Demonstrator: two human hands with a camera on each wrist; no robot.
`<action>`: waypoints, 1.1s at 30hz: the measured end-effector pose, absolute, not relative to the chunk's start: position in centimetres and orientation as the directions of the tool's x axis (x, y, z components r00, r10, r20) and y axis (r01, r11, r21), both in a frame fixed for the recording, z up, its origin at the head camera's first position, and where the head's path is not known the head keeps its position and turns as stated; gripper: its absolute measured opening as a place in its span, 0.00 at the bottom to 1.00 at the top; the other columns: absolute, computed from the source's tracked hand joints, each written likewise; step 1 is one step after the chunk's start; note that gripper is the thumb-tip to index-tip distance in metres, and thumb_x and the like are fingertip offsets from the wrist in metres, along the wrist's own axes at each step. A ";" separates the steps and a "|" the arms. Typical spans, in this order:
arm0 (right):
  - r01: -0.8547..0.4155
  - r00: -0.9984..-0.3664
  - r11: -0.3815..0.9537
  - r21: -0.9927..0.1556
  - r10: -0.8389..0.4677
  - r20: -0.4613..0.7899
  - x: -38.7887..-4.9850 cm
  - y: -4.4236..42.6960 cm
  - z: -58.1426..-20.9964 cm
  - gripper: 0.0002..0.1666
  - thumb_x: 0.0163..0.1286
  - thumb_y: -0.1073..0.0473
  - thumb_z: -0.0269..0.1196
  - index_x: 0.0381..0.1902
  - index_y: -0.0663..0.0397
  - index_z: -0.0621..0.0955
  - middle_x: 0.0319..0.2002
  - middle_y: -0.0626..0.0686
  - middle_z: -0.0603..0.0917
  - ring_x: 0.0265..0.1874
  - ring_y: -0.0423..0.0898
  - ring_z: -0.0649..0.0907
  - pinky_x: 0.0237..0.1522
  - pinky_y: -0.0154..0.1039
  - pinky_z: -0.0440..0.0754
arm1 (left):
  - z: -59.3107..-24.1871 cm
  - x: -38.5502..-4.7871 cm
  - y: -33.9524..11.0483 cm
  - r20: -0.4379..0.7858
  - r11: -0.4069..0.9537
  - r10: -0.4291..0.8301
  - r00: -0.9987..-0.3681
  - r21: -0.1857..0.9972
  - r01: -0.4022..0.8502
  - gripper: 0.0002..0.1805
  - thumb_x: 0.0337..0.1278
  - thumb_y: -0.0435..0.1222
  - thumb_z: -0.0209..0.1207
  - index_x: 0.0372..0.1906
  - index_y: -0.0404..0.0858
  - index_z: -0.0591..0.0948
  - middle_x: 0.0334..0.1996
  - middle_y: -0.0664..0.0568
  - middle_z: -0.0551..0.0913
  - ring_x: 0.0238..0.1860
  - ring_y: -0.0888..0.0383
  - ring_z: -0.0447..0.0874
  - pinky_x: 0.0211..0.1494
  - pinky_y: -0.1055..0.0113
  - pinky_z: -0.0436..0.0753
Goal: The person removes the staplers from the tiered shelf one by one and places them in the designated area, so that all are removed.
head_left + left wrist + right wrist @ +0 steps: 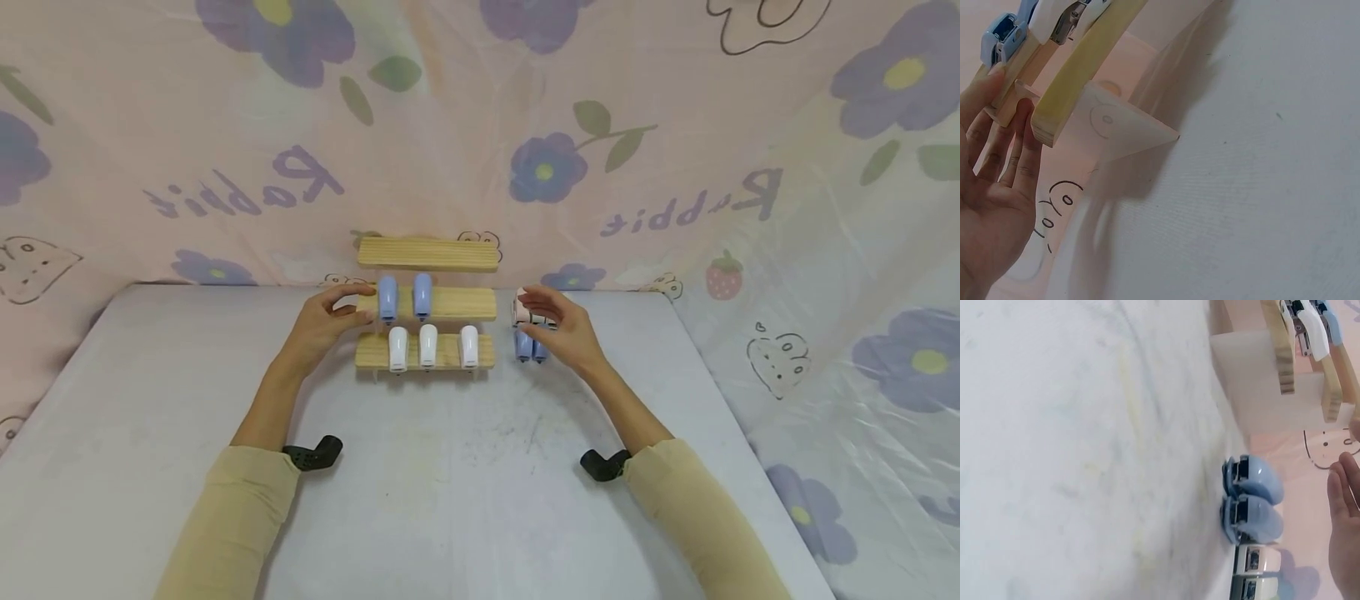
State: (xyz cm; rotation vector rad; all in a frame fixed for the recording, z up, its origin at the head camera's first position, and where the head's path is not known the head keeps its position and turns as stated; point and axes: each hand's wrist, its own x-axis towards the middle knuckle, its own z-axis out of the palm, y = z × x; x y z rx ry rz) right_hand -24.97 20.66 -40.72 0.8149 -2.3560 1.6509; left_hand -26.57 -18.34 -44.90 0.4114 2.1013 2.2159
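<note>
Left hand [318, 327] pinches wooden rack [427, 254] at left end of its middle shelf [465, 304]. Right hand [566, 329] released, fingers loosely bent, just right of rack. Two blue staplers [387, 297] on rack's middle shelf, three white staplers [427, 345] on its bottom shelf [446, 354]; two more blue ones [1259, 519], pale ones [1260, 559] right of rack.

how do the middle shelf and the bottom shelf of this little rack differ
The middle shelf holds two blue staplers, while the bottom shelf holds three white staplers. The middle shelf's right half is bare; the bottom shelf has a stapler toward its right end. The middle shelf sits higher and farther back, the bottom shelf lower and nearer the person. Both are pale wooden boards of similar length.
</note>
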 end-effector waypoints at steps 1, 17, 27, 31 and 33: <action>-0.518 -0.835 0.242 -0.820 -0.348 0.425 -25.0 20.4 -40.7 0.32 0.60 0.79 0.67 0.63 0.75 0.71 0.55 0.74 0.78 0.57 0.68 0.76 0.60 0.63 0.72 | -44.9 -26.5 -18.4 0.151 -0.073 0.225 -0.963 0.988 0.137 0.23 0.59 0.28 0.67 0.60 0.34 0.79 0.63 0.50 0.72 0.38 0.61 0.81 0.47 0.71 0.82; -0.583 -0.781 0.186 -0.791 -0.398 0.482 -25.7 16.9 -39.2 0.31 0.60 0.79 0.67 0.61 0.75 0.73 0.54 0.73 0.78 0.55 0.68 0.77 0.58 0.61 0.75 | -44.9 -26.4 -18.6 0.148 -0.070 0.222 -0.964 0.988 0.136 0.23 0.59 0.29 0.67 0.60 0.33 0.78 0.63 0.49 0.73 0.38 0.61 0.81 0.47 0.71 0.82; -0.570 -0.770 0.160 -0.806 -0.445 0.457 -26.0 14.9 -38.3 0.31 0.60 0.78 0.67 0.61 0.76 0.72 0.55 0.74 0.77 0.56 0.70 0.76 0.60 0.58 0.75 | -45.0 -26.5 -18.4 0.143 -0.055 0.221 -0.965 0.989 0.134 0.24 0.59 0.29 0.67 0.61 0.33 0.78 0.66 0.48 0.70 0.40 0.61 0.82 0.46 0.72 0.82; -0.554 -0.775 0.156 -0.818 -0.455 0.438 -26.3 14.2 -38.4 0.32 0.60 0.77 0.68 0.62 0.76 0.72 0.55 0.74 0.77 0.57 0.70 0.76 0.61 0.58 0.74 | -45.0 -26.5 -18.4 0.149 -0.069 0.223 -0.963 0.988 0.137 0.24 0.59 0.28 0.67 0.61 0.32 0.77 0.66 0.46 0.70 0.39 0.62 0.82 0.46 0.73 0.82; -0.546 -0.776 0.154 -0.823 -0.462 0.429 -26.8 14.0 -38.8 0.33 0.61 0.76 0.68 0.63 0.75 0.71 0.56 0.73 0.77 0.57 0.69 0.76 0.62 0.58 0.73 | -45.0 -26.5 -18.4 0.151 -0.081 0.227 -0.962 0.987 0.136 0.24 0.59 0.28 0.66 0.61 0.32 0.77 0.66 0.46 0.70 0.39 0.62 0.82 0.46 0.74 0.82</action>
